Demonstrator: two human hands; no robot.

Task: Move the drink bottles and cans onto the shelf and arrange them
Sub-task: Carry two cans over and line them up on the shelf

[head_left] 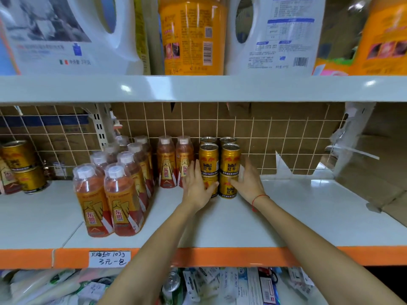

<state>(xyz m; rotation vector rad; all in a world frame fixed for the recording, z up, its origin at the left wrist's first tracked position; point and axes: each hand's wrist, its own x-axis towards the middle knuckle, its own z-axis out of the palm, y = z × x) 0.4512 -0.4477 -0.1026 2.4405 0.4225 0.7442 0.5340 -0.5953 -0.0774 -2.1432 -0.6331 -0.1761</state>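
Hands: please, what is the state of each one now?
Left hand: open, fingers straight against the stacked gold cans.
Right hand: open, flat against the same stack.

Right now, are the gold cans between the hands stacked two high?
Yes, the gold cans stand in two layers, upper cans resting on lower ones, with the left hand and right hand flanking the stack.

Glossy gold metal cans (pixel 218 168) with shiny silver tops stand beside clear plastic bottles (pixel 114 194) with white caps and glossy labels. The white shelf (pixel 297 216) is smooth with a slight sheen. Matt brown cardboard (pixel 264 128) sits behind a wire grid (pixel 220 128).
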